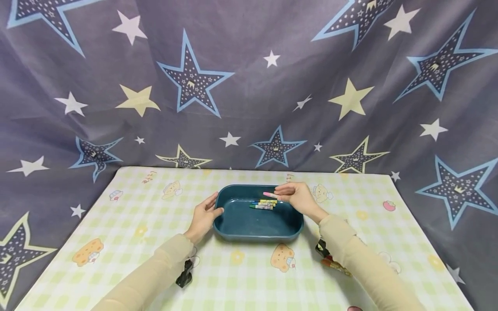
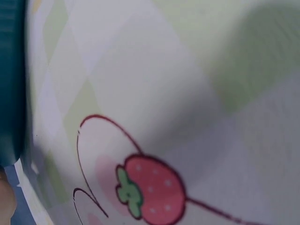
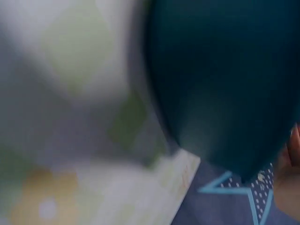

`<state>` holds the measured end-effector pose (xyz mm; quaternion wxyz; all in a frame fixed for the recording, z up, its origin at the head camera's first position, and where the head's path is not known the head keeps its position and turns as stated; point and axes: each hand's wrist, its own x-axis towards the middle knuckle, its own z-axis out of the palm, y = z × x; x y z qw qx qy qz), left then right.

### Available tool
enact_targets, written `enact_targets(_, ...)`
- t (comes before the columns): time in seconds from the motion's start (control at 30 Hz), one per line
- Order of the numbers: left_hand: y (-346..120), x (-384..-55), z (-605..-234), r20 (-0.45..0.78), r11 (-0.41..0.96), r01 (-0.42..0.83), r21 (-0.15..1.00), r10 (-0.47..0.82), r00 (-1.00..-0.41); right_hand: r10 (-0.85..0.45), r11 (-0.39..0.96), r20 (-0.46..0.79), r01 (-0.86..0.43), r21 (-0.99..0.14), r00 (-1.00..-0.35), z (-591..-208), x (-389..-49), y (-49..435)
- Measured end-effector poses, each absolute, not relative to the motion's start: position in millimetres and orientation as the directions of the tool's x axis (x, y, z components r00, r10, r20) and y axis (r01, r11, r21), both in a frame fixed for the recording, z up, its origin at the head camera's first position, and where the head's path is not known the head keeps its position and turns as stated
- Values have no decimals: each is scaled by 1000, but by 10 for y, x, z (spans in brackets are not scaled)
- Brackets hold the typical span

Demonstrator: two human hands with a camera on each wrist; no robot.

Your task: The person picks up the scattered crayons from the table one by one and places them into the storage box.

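Observation:
A dark teal plastic tray point(image 1: 249, 224) with rounded corners sits on the table. My left hand point(image 1: 203, 218) grips its left end, the thumb over the rim and the fingers along the outside wall. Over the tray's back right part, my right hand point(image 1: 298, 198) pinches a pink crayon point(image 1: 269, 194). Below it, several crayons lie side by side on the tray floor, among them a yellow crayon point(image 1: 268, 201) and a green crayon point(image 1: 261, 207). Both wrist views catch only the tray's outer wall point(image 2: 10, 84) and a bit of each hand; no crayon shows there.
A pale green checked tablecloth point(image 1: 136, 207) with cartoon prints covers the table. Behind it hangs a grey star-patterned curtain point(image 1: 249, 99). Black wrist devices point(image 1: 184, 274) show under both forearms. Something orange-brown point(image 1: 335, 265), partly hidden, lies beside the right forearm; its kind is unclear.

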<state>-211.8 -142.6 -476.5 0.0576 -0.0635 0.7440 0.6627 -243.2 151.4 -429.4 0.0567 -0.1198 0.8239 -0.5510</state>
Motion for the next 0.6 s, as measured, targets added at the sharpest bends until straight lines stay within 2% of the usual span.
enact_targets(0.6, -1433, -2122, -4760, -162, 109, -162, 981, -8, -987, -230, 385, -20, -72, -920, -973, -4621, -2534, 1103)
